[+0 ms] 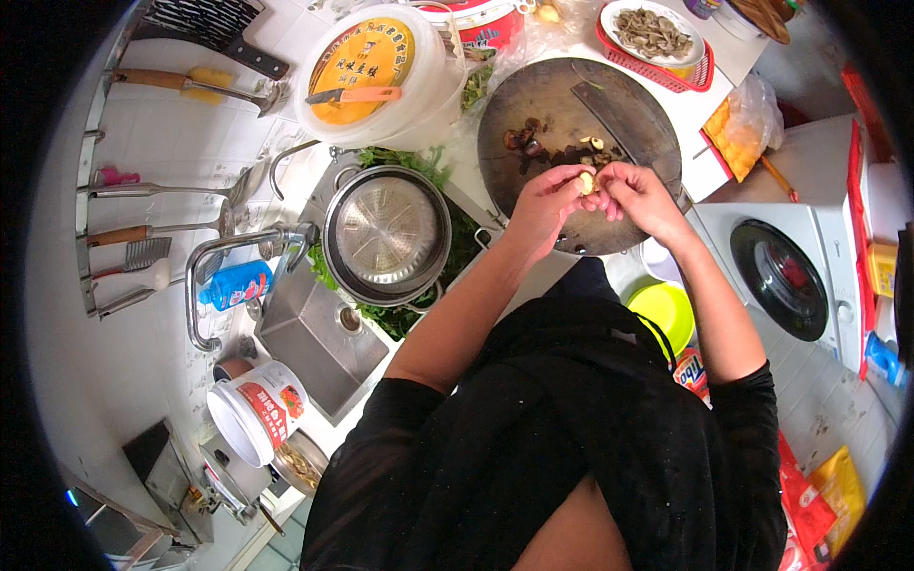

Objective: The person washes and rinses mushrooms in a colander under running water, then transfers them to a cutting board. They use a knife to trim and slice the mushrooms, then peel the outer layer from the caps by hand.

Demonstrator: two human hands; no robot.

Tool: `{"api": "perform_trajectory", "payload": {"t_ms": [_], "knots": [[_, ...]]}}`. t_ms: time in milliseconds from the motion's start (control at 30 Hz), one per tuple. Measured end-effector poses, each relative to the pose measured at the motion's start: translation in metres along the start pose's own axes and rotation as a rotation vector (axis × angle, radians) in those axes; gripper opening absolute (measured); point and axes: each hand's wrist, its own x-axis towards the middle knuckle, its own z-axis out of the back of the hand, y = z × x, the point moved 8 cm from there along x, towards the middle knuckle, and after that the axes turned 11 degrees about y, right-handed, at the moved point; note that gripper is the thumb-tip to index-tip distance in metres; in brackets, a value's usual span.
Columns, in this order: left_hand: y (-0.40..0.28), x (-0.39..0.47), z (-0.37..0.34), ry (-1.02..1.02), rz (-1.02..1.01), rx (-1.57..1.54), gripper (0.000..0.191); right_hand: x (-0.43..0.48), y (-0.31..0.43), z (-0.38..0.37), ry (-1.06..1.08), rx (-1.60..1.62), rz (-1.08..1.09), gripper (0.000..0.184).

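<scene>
Over the near part of a round wooden chopping board point(521, 93), my left hand point(546, 207) pinches a small pale yellow piece, perhaps ginger or garlic point(587, 183), between thumb and fingers. My right hand point(639, 196) meets it from the other side, its fingertips at the piece's edge; whether they grip something too cannot be told. Beyond my hands, a cleaver point(607, 118) lies flat on the board. Small pale pieces point(593, 142) and dark scraps lie beside its blade. Several dark reddish-brown pieces point(525, 139) rest at the board's left.
Left of the board, a steel pot point(328, 235) stands over leafy greens beside the sink point(307, 350). A lidded white tub point(307, 78) bears an orange-handled knife point(371, 94). At the back right, a plate of sliced food point(610, 21) sits on a red basket point(703, 75).
</scene>
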Motion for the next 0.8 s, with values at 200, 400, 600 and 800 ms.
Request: {"api": "perform_trajectory", "payload": {"t_ms": [200, 400, 600, 800], "knots": [[-0.001, -0.002, 0.0, -0.043, 0.025, 0.067, 0.025, 0.002, 0.003, -0.01, 0.077, -0.01, 0.023, 0.02], [-0.006, -0.005, 0.001, -0.065, 0.046, 0.156, 0.025, 0.001, 0.004, -0.012, 0.119, -0.006, 0.045, 0.019], [-0.005, -0.004, 0.003, -0.077, 0.056, 0.154, 0.024, 0.001, 0.005, -0.014, 0.059, -0.021, 0.016, 0.014], [-0.004, -0.004, 0.005, -0.113, 0.052, 0.165, 0.023, 0.001, 0.002, -0.015, -0.063, 0.068, 0.023, 0.011]]}}
